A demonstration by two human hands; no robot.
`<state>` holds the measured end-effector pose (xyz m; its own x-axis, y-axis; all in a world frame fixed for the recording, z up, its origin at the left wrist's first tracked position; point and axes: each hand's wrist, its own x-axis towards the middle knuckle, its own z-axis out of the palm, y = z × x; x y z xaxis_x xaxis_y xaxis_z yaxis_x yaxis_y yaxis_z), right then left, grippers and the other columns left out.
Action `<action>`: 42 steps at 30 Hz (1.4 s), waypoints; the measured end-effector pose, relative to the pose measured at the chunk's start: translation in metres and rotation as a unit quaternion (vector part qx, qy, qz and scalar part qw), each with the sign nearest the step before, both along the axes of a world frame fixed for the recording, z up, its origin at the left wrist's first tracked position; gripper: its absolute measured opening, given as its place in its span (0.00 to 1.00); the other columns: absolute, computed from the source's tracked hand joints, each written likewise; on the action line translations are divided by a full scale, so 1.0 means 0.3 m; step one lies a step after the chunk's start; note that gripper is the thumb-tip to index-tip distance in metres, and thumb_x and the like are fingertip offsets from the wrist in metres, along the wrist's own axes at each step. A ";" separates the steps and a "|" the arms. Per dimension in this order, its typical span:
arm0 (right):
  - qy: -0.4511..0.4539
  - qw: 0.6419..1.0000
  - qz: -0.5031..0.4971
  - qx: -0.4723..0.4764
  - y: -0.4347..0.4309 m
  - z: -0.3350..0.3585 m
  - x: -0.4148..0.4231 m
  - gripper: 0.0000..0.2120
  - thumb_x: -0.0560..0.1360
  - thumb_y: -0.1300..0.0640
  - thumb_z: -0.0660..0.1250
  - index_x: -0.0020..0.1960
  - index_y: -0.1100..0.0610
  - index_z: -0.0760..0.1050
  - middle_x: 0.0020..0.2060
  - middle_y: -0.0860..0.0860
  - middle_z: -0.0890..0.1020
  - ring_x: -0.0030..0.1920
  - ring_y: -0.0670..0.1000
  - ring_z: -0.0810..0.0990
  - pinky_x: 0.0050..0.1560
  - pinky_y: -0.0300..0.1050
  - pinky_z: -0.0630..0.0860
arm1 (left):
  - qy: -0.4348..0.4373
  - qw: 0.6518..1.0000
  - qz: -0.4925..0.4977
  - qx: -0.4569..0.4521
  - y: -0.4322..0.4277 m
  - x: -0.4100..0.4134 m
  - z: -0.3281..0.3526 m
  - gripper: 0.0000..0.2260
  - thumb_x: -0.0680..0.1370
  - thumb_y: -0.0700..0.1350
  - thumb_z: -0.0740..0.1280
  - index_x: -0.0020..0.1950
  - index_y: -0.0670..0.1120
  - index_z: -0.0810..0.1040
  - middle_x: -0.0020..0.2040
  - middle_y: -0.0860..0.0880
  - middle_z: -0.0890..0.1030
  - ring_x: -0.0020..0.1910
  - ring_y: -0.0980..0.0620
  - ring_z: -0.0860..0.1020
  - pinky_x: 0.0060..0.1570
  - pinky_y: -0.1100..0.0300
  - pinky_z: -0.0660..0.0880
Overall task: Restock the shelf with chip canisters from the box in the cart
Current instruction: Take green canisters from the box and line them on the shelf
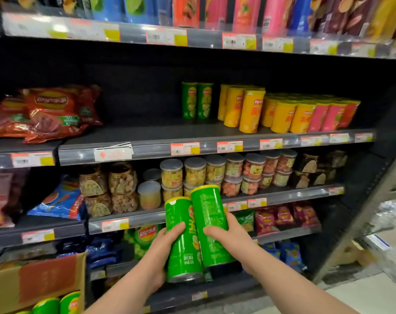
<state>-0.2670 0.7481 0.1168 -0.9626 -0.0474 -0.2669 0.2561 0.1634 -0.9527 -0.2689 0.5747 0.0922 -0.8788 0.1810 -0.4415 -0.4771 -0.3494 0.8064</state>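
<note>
the left hand (163, 252) has its fingers (175, 228) curled round the left can (184, 245) at mid-height. the right hand (232, 237) grips the right can (211, 214) the same way. the cans touch side by side in front of the lower shelves, their long axes near upright and their tops leaning slightly left. the shelf (147, 133) is above and the box (34, 282) lower left.

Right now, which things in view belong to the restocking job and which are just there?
Job: left hand, gripping first green canister; right hand, gripping second green canister; cardboard box; boxed green canisters; shelved green pair; middle shelf.
Just there: yellow canisters; red chip bags; snack jars.
</note>
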 end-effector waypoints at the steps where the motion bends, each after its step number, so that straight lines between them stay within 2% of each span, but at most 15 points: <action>1: 0.004 1.000 0.002 -0.007 0.008 0.017 -0.005 0.25 0.73 0.53 0.71 0.67 0.50 0.66 0.55 0.48 0.80 0.52 0.48 0.81 0.50 0.44 0.78 | 0.006 1.000 -0.008 0.005 0.007 -0.005 0.018 0.27 0.65 0.51 0.72 0.62 0.42 0.76 0.51 0.38 0.83 0.48 0.38 0.83 0.46 0.46 0.79; 4: 0.027 0.999 0.006 -0.023 0.032 0.056 -0.044 0.25 0.74 0.53 0.70 0.67 0.50 0.66 0.55 0.48 0.80 0.53 0.49 0.81 0.55 0.48 0.78 | 0.019 0.999 -0.029 0.024 0.027 -0.038 0.079 0.17 0.72 0.50 0.67 0.56 0.42 0.79 0.48 0.39 0.84 0.42 0.41 0.84 0.41 0.50 0.78; 7: 0.043 0.999 -0.003 -0.023 0.054 0.107 -0.097 0.24 0.74 0.52 0.69 0.67 0.50 0.64 0.57 0.47 0.78 0.55 0.48 0.79 0.54 0.46 0.77 | 0.037 0.999 -0.030 0.026 0.052 -0.101 0.125 0.19 0.69 0.52 0.68 0.55 0.42 0.79 0.47 0.39 0.84 0.41 0.42 0.84 0.45 0.48 0.78; 9: 0.051 0.998 -0.013 -0.027 0.077 0.130 -0.145 0.27 0.74 0.51 0.70 0.69 0.51 0.64 0.58 0.48 0.79 0.56 0.50 0.79 0.58 0.50 0.76 | 0.042 0.998 -0.036 0.026 0.074 -0.149 0.156 0.20 0.68 0.52 0.68 0.55 0.42 0.79 0.48 0.38 0.84 0.41 0.41 0.84 0.49 0.46 0.77; 11: 0.062 0.997 -0.016 -0.033 0.093 0.172 -0.191 0.25 0.74 0.51 0.69 0.68 0.51 0.66 0.55 0.47 0.79 0.53 0.48 0.79 0.53 0.47 0.77 | 0.054 0.997 -0.043 0.038 0.095 -0.201 0.193 0.19 0.70 0.52 0.67 0.55 0.42 0.79 0.47 0.38 0.84 0.40 0.42 0.84 0.46 0.47 0.78; 14: 0.083 0.995 -0.019 -0.044 0.119 0.227 -0.282 0.23 0.73 0.52 0.71 0.65 0.52 0.68 0.54 0.48 0.81 0.52 0.49 0.81 0.50 0.46 0.78 | 0.087 0.995 -0.037 0.041 0.117 -0.309 0.241 0.25 0.67 0.51 0.70 0.61 0.43 0.76 0.50 0.39 0.84 0.43 0.41 0.84 0.39 0.50 0.80; 16: 0.097 0.994 -0.023 -0.049 0.122 0.269 -0.351 0.23 0.72 0.52 0.72 0.64 0.52 0.68 0.53 0.49 0.81 0.51 0.49 0.82 0.49 0.46 0.79 | 0.116 0.992 -0.021 0.034 0.123 -0.393 0.271 0.32 0.64 0.51 0.74 0.66 0.44 0.72 0.53 0.38 0.83 0.46 0.40 0.83 0.40 0.48 0.80; 18: 0.109 0.992 -0.032 -0.052 0.117 0.306 -0.429 0.22 0.72 0.52 0.72 0.63 0.51 0.68 0.52 0.48 0.81 0.50 0.48 0.82 0.46 0.44 0.79 | 0.144 0.989 -0.014 0.031 0.120 -0.470 0.312 0.34 0.63 0.51 0.75 0.66 0.45 0.70 0.54 0.38 0.82 0.46 0.40 0.83 0.40 0.47 0.80; 20: 0.130 0.990 -0.037 -0.043 0.103 0.339 -0.515 0.26 0.70 0.50 0.74 0.64 0.54 0.69 0.53 0.50 0.82 0.50 0.50 0.82 0.47 0.45 0.79 | 0.168 0.985 -0.013 0.034 0.109 -0.546 0.357 0.31 0.63 0.50 0.72 0.65 0.45 0.71 0.53 0.39 0.82 0.44 0.42 0.83 0.38 0.49 0.80; 22: 0.146 0.988 -0.042 -0.032 0.088 0.366 -0.600 0.37 0.63 0.43 0.77 0.66 0.56 0.69 0.55 0.52 0.82 0.52 0.52 0.83 0.51 0.49 0.79 | 0.181 0.983 -0.012 0.031 0.096 -0.626 0.394 0.32 0.62 0.51 0.72 0.65 0.44 0.70 0.53 0.39 0.82 0.44 0.42 0.83 0.40 0.50 0.80; 23: 0.148 0.987 -0.047 -0.032 0.082 0.377 -0.641 0.39 0.61 0.42 0.78 0.66 0.56 0.68 0.55 0.53 0.82 0.52 0.53 0.83 0.52 0.51 0.79 | 0.189 0.981 -0.011 0.027 0.090 -0.667 0.410 0.32 0.62 0.51 0.72 0.64 0.44 0.70 0.53 0.39 0.82 0.45 0.42 0.83 0.41 0.49 0.79; 29: 0.163 0.983 -0.050 -0.064 0.051 0.410 -0.845 0.32 0.67 0.48 0.76 0.66 0.56 0.69 0.55 0.54 0.82 0.52 0.54 0.83 0.55 0.54 0.79 | 0.199 0.978 -0.043 0.050 0.054 -0.849 0.491 0.25 0.65 0.50 0.71 0.60 0.42 0.76 0.48 0.39 0.84 0.41 0.42 0.84 0.41 0.49 0.80; 35: 0.161 0.982 -0.065 -0.067 0.039 0.420 -0.983 0.28 0.69 0.51 0.75 0.64 0.57 0.69 0.53 0.55 0.83 0.50 0.55 0.84 0.48 0.54 0.81 | 0.216 0.975 -0.018 0.042 0.032 -0.980 0.525 0.20 0.67 0.47 0.72 0.57 0.46 0.76 0.44 0.43 0.85 0.39 0.45 0.84 0.36 0.53 0.79; 38: 0.159 0.983 -0.075 -0.043 0.039 0.428 -1.042 0.29 0.68 0.52 0.75 0.65 0.56 0.68 0.53 0.55 0.82 0.50 0.56 0.83 0.51 0.55 0.80 | 0.237 0.971 0.009 0.027 0.036 -1.035 0.529 0.15 0.71 0.44 0.71 0.57 0.47 0.76 0.45 0.45 0.84 0.41 0.47 0.84 0.37 0.55 0.78; 42: 0.165 0.981 -0.101 -0.016 0.055 0.434 -1.114 0.29 0.70 0.54 0.74 0.67 0.55 0.66 0.56 0.52 0.79 0.54 0.54 0.80 0.54 0.50 0.77 | 0.262 0.965 0.020 -0.014 0.047 -1.097 0.539 0.18 0.73 0.41 0.71 0.60 0.47 0.72 0.48 0.46 0.82 0.43 0.49 0.82 0.38 0.56 0.76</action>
<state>-0.6011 0.7645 0.2471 -0.9869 0.1504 0.0588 -0.0424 0.1099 -0.9930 -0.5978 0.5887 0.2540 -0.9888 0.1361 0.0615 0.0128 -0.3332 0.9428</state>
